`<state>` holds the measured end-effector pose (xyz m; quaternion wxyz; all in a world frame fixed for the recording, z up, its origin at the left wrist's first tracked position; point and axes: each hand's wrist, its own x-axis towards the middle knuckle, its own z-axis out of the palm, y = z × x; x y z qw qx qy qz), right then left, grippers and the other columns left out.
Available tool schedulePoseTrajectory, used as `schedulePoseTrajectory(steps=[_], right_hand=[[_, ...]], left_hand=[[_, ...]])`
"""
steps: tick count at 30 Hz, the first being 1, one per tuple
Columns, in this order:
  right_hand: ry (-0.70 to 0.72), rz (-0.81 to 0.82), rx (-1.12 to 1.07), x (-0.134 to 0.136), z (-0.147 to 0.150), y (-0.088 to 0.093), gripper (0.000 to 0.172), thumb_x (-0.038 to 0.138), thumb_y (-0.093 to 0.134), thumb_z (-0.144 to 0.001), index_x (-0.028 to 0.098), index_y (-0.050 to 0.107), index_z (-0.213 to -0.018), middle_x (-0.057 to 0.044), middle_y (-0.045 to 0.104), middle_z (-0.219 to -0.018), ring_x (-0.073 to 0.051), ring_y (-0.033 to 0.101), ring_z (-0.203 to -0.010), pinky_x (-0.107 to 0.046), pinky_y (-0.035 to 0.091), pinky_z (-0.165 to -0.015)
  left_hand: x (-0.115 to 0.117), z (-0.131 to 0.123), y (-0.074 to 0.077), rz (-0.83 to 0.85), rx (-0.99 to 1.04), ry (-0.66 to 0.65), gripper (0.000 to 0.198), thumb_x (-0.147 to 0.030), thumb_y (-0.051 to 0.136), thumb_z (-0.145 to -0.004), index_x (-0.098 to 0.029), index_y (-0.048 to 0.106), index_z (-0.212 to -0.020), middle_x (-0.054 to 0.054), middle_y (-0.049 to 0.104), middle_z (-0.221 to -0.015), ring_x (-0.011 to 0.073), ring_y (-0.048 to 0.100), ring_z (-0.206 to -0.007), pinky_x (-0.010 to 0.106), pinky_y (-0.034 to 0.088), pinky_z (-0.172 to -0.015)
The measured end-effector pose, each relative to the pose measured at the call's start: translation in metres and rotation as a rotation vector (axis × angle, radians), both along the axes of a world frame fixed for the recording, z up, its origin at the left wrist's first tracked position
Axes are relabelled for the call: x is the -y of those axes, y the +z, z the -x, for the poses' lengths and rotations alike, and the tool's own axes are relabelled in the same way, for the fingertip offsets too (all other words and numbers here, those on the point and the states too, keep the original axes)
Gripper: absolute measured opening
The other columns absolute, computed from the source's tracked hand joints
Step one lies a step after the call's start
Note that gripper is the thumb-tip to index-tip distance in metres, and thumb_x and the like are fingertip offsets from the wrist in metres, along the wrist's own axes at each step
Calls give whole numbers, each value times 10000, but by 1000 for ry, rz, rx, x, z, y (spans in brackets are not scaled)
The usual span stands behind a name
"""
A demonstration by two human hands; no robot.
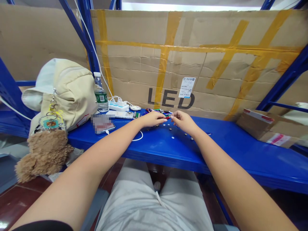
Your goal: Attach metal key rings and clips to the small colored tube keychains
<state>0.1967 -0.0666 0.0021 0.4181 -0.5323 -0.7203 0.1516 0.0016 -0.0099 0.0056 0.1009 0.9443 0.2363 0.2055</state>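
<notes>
My left hand (151,119) and my right hand (183,122) reach over a blue steel shelf (231,144), their fingertips almost meeting. Between the fingertips is a small red item (167,117), too small to identify. Just behind it lies a heap of slim multicoloured pieces (158,111), possibly pens or markers. Several small silver discs (172,137) are scattered on the shelf below my hands. I cannot tell whether either hand grips the red item.
A cream backpack (64,93), plush keychain (44,157), water bottle (101,93), power strip (119,106) and two phones (122,115) crowd the shelf's left side. A cardboard box (267,128) sits at right, and taped cardboard (192,54) stands behind.
</notes>
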Motion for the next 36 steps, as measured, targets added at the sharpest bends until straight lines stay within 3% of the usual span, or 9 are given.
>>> schedulePoseTrajectory(steps=[3,6,10,13,16,21,24,28,36], right_hand=[[-38,-12,37,1,2,1,82,248,536,-848,200,523,-783,14,594,-624,-139,567,-571,-267,443,-584],[-54,65,18,4,5,2,106,193,538,-852,206,495,-755,25,580,-563,-136,574,-536,-256,444,-559],[34,299,-241,9,9,2,128,145,534,-864,200,490,-757,21,584,-555,-122,581,-511,-247,488,-549],[119,468,-476,10,9,2,161,175,556,-873,186,499,-723,34,526,-538,-86,528,-481,-221,487,-541],[141,481,-476,7,6,0,195,222,539,-895,187,481,-712,38,510,-555,-81,509,-481,-218,470,-534],[14,33,216,1,-4,0,115,283,491,-924,193,539,-872,-35,647,-722,-168,604,-658,-280,457,-627],[-25,-107,548,2,-8,5,147,232,465,-930,186,585,-1001,-101,697,-947,-221,633,-857,-302,438,-719],[-75,-150,823,7,-9,10,198,253,437,-950,198,598,-1052,-121,684,-1100,-255,633,-939,-296,396,-687],[-89,-142,1057,12,-2,9,212,241,386,-960,213,592,-1002,-103,704,-970,-223,632,-781,-286,311,-589]], left_hand=[[0,-4,-1,-185,-37,15,358,-368,394,-953,-135,655,-879,65,674,-830,161,595,-755,261,400,-686],[1,-6,-2,-478,-136,99,307,-314,421,-949,-136,671,-954,99,691,-916,189,615,-836,287,388,-697],[3,-4,-4,-805,-198,124,286,-230,406,-956,-133,671,-915,108,689,-848,196,607,-846,324,356,-688],[3,-2,-5,-893,-194,81,318,-196,359,-974,-153,669,-916,87,692,-819,181,599,-839,337,352,-723],[3,-3,-5,-818,-176,137,308,-261,383,-977,-165,675,-955,89,699,-876,182,607,-854,323,360,-716],[1,-2,0,-454,-166,132,363,-368,386,-974,-168,667,-1090,90,695,-1016,193,626,-919,277,404,-724],[1,2,4,-289,-158,60,379,-357,381,-976,-144,662,-1114,100,690,-1062,196,618,-956,269,420,-797],[-2,4,5,-211,-153,23,363,-344,401,-968,-142,667,-1109,108,690,-1083,199,614,-971,276,422,-837],[-7,7,0,-203,-141,-52,310,-319,434,-953,-153,689,-1014,82,710,-969,176,613,-863,262,413,-771]])
